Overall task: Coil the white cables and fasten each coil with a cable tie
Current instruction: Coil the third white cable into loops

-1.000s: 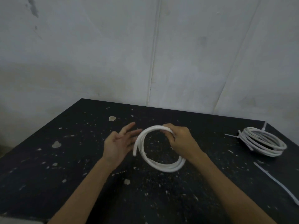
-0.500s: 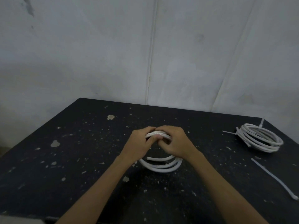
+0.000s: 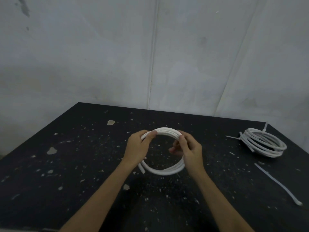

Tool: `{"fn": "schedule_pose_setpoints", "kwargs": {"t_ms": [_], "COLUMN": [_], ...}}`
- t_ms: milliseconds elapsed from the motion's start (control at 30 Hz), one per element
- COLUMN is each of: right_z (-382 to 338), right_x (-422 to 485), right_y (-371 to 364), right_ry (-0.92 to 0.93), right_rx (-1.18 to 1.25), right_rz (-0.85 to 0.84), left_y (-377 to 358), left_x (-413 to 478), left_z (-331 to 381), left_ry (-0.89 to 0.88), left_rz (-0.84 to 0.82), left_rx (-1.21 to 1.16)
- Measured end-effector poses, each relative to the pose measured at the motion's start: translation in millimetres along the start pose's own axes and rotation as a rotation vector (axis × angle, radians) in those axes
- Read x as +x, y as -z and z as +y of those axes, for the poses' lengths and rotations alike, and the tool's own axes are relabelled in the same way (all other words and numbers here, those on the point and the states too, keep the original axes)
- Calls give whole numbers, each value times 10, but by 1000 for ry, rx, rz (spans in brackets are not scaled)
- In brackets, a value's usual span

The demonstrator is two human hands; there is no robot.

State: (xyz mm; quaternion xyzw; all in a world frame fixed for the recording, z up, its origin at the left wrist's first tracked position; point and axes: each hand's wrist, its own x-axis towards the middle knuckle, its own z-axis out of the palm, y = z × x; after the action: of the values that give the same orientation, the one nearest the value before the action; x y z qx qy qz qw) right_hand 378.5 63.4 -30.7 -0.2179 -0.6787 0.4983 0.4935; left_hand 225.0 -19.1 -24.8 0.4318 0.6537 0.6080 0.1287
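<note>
White cable coil, wound in several loops and not yet tied, stands on edge over the speckled black table. Its cut end pokes out at the lower left, and whether its bottom touches the table cannot be told. Coiling looks all but finished, and fastening comes next. A tied coil lies flat well to the right of the held coil. The left hand grips the coil's upper left, thumb on top. The right hand holds the upper right, fingers curled through the ring. A loose cable tie lies to the right, nearer the person. One hand will likely have to keep the loops bunched while the other reaches for it.
</note>
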Motion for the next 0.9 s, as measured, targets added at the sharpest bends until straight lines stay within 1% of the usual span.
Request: {"fn": "schedule_pose_setpoints", "kwargs": {"t_ms": [67, 133, 200, 267, 367, 467, 533, 600, 667, 767, 833, 900], "right_z": [-66, -134, -176, -165, -79, -12, -4, -5, -8, -26, -44, -47], "right_x": [34, 50, 42, 43, 6, -46, -46, -26, -12, 18, 45, 74], "right_y": [-65, -108, -137, -160, -227, -297, -310, -310, -291, -225, -202, -202], "right_ry": [-73, -83, -73, -91, -156, -239, -209, -145, -112, -33, 15, 30], "right_rx": [-16, -35, -21, 8, 59, 228, 219, 165, 157, 121, 100, 107], "right_rz": [5, -32, -62, -54, 36, 138, 162, 174, 180, 138, 109, 115], "left_y": [-32, -50, -57, -69, -76, -74, -67, -30, 64, 220, 285, 292], "left_x": [-33, -58, -84, -110, -147, -171, -186, -162, -112, -38, -68, -138], "left_z": [-40, -65, -60, -34, 23, 42, 53, 63, 66, -7, -98, -185], "left_ry": [103, 192, 241, 262, 318, 330, 315, 300, 277, 244, 285, 394], "left_rz": [60, 133, 190, 227, 267, 309, 328, 281, 140, -83, -164, -207], "left_rx": [-87, -184, -228, -259, -290, -333, -362, -343, -325, -378, -446, -513]}}
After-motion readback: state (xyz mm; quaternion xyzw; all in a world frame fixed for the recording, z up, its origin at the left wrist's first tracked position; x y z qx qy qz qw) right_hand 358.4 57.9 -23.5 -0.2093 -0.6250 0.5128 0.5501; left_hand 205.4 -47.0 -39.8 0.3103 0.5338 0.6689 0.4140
